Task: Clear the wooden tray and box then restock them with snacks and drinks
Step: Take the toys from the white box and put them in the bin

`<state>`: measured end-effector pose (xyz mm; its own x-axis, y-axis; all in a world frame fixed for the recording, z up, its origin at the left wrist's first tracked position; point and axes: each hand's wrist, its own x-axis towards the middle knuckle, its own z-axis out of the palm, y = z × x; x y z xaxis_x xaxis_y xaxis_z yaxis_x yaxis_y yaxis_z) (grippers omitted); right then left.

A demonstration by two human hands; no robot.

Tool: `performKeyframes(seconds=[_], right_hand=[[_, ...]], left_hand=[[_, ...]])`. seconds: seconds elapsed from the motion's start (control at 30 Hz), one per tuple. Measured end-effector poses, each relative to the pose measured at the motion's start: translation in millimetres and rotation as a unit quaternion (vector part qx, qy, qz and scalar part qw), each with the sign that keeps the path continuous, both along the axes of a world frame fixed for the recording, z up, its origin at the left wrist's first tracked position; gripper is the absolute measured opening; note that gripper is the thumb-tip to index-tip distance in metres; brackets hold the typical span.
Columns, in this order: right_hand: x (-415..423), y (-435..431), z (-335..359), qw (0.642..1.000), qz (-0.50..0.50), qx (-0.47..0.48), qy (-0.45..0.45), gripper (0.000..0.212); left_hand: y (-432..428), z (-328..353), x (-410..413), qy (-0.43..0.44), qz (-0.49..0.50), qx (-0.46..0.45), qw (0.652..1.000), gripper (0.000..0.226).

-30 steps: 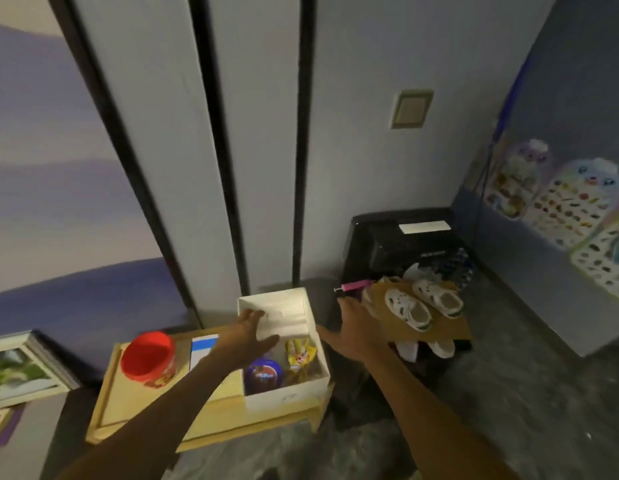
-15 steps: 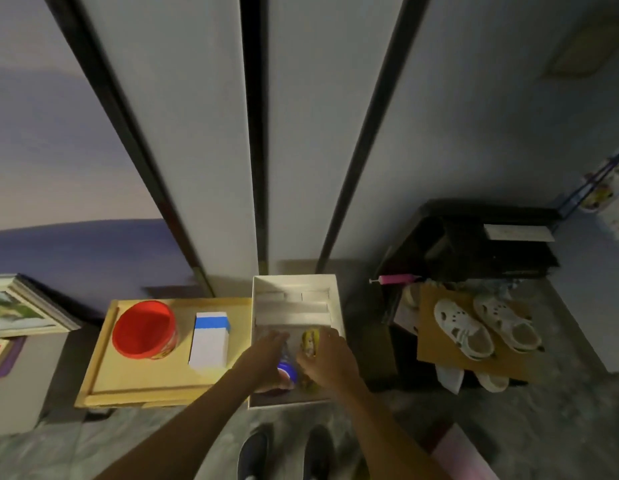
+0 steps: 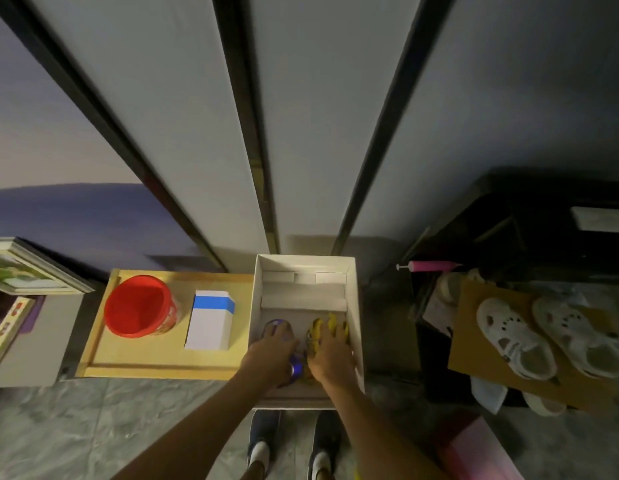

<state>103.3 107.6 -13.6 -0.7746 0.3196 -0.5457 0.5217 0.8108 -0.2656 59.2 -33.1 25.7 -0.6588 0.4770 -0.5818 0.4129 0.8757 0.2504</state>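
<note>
Head view. A wooden tray (image 3: 135,367) lay on the floor against the wall, with a white box (image 3: 357,306) touching its right edge. On the tray stood a red cup (image 3: 136,306) near the left edge and, just to its right, a white carton with a blue band (image 3: 211,322), lying flat; the two were apart. Folded white card dividers (image 3: 303,292) filled the box's far end, towards the wall. In the box's near half were a blue can (image 3: 296,368), lying at the left, and a yellow snack packet (image 3: 318,332) at the right.

Both hands were inside the box. The left hand (image 3: 271,355) lay over the blue can, fingers spread on its upper surface; whether it was clenched round the can could not be told, since the palm hid the underside. The right hand (image 3: 332,355) rested palm-down on the yellow snack packet, fingers extended over it; a firm grasp could not be confirmed here either. The two hands were just beside each other, with the can's end showing between them.

The person's two dark shoes (image 3: 263,445) stood on the grey marbled floor (image 3: 93,427) just before the box's near edge. To the right, well apart from the box, a pair of white clogs (image 3: 516,341) sat on a sheet of brown cardboard (image 3: 474,344), with a pink pump (image 3: 429,266) beyond it. Framed pictures (image 3: 20,268) leaned at the far left.
</note>
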Motion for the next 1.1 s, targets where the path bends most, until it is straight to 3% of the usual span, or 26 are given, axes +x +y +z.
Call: performKeyframes(seconds=[0.2,0.43,0.67,0.97,1.1], right_hand=[[1,5,24,0.996,-0.053,-0.045,0.060,0.075],[-9,24,102,0.984,-0.094,-0.092,0.120,0.058],[8,22,178,0.955,-0.161,-0.107,0.225,0.070],[127,56,238,0.904,-0.285,-0.027,0.318,0.067],[216,74,244,0.888,-0.347,0.008,0.301,0.068]], left_hand=[[-7,12,-4,0.031,0.006,0.037,0.999,0.070],[-24,71,-27,0.045,0.048,0.172,0.983,0.078],[-41,133,-64,0.051,0.039,0.262,0.963,0.078],[37,174,-16,0.009,-0.046,0.336,0.941,0.066],[86,185,55,-0.075,-0.104,0.346,0.929,0.045]])
